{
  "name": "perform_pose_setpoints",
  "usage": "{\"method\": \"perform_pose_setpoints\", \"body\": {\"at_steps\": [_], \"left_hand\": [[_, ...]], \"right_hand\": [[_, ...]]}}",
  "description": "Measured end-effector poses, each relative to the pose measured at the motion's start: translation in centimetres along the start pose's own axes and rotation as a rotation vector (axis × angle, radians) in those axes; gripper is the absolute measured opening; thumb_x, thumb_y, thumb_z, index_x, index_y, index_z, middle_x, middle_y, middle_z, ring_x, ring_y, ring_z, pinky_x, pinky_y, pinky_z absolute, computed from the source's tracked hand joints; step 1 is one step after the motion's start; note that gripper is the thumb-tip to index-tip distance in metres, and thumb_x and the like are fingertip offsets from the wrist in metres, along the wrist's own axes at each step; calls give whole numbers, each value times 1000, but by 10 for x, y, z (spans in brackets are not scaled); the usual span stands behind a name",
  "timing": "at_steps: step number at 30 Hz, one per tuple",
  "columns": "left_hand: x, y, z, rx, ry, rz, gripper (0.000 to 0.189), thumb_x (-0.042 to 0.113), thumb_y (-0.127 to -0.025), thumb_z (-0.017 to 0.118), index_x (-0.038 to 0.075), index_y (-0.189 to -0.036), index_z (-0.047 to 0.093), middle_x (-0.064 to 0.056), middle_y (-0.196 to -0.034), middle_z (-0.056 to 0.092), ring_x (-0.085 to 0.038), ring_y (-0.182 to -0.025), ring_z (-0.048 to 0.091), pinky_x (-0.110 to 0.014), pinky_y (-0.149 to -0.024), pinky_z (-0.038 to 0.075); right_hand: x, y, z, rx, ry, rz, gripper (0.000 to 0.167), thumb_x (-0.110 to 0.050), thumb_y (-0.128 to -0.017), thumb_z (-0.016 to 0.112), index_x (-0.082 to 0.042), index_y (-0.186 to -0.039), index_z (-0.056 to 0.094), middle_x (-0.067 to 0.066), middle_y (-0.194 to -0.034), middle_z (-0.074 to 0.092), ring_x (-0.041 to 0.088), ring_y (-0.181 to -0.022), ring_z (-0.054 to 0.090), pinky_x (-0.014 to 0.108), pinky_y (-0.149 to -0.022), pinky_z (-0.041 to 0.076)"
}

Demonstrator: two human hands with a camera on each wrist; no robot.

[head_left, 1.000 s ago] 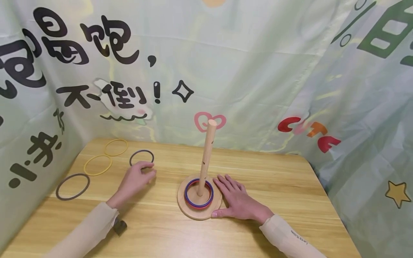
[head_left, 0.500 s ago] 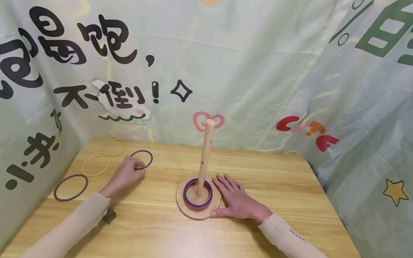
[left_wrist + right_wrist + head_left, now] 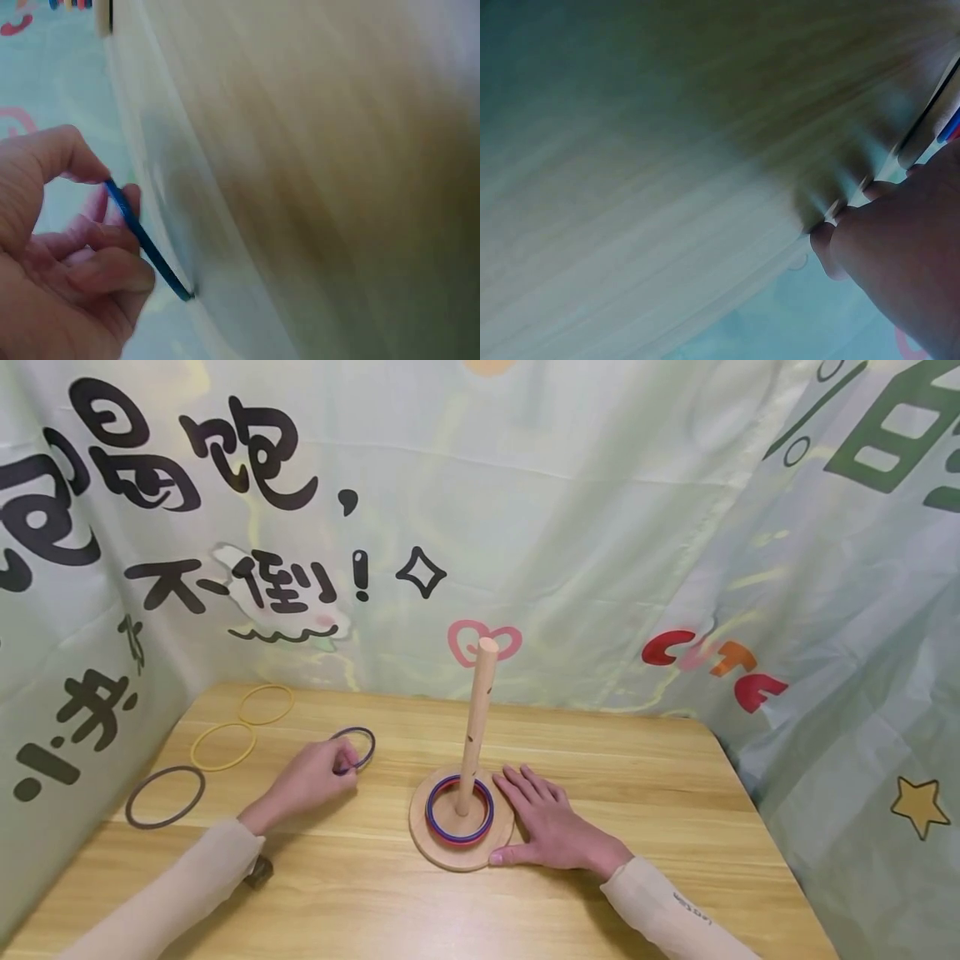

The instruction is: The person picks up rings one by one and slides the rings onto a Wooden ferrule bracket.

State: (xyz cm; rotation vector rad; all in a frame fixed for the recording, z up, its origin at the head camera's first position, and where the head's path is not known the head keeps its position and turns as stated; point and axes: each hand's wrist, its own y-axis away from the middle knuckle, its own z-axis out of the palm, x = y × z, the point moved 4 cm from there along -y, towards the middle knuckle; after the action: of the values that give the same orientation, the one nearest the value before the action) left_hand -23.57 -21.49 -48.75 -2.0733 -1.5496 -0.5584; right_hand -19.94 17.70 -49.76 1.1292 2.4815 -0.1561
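Note:
My left hand (image 3: 307,778) pinches a dark blue ring (image 3: 372,745) between thumb and fingers, left of the wooden peg. The same ring (image 3: 146,241) appears edge-on at the fingertips in the left wrist view, tilted. The upright peg (image 3: 480,718) rises from a round wooden base (image 3: 423,831), where a blue ring (image 3: 491,810) lies on a red ring (image 3: 459,843), both around the peg. With fingers spread, my right hand (image 3: 558,833) rests at the base's right edge. In the right wrist view the right hand (image 3: 900,240) hides most of the base.
Two yellow rings (image 3: 255,746) (image 3: 292,702) lie at the table's back left. A dark grey ring (image 3: 202,789) is nearer the left edge. Printed cloth (image 3: 570,568) hangs behind the wooden table (image 3: 637,777) and along its sides.
My left hand reached the dark blue ring, took hold of it, and has drawn it right and a little toward me. The right hand stays at the base.

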Motion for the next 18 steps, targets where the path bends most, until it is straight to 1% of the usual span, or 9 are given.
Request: {"method": "perform_pose_setpoints", "body": {"at_steps": [2,4,8,12,15,18], "left_hand": [[8,2,0,31,12,50,15,4,-86,76,10,-99,73,6,-84,63,-14,-75,57,-36,-71,52],[15,3,0,67,29,105,16,0,-88,75,7,-103,76,7,-84,63,-13,-74,56,-32,-67,51],[28,8,-5,122,106,204,18,-5,-95,74,3,-110,78,8,-85,61,-10,-70,54,-27,-58,48],[45,15,-14,174,189,307,24,-12,-96,74,2,-115,79,8,-85,63,-8,-72,58,-24,-56,54],[60,23,-22,188,247,350,30,-15,-96,73,4,-119,79,5,-86,65,-8,-71,61,-25,-55,58],[75,30,-29,169,312,368,33,-14,-98,72,6,-123,78,3,-86,66,-8,-65,63,-26,-52,59]], "right_hand": [[0,0,0,0,1,-3,116,-73,-93,73,-9,-175,21,18,-179,17,44,-165,6,72,-122,21],[0,0,0,1,2,-6,115,-73,-94,73,-9,-175,21,18,-179,17,44,-165,6,73,-122,21],[0,0,1,3,5,-8,116,-73,-93,72,-9,-175,21,17,-179,17,43,-165,6,73,-121,22],[0,0,1,1,2,-7,116,-74,-93,72,-10,-175,21,17,-179,17,43,-165,6,73,-122,22],[0,0,0,1,-1,-5,116,-75,-93,71,-10,-175,21,17,-179,17,43,-165,6,72,-122,21],[0,0,1,2,2,-1,116,-75,-93,71,-10,-175,21,17,-179,18,43,-165,6,72,-122,21]]}}
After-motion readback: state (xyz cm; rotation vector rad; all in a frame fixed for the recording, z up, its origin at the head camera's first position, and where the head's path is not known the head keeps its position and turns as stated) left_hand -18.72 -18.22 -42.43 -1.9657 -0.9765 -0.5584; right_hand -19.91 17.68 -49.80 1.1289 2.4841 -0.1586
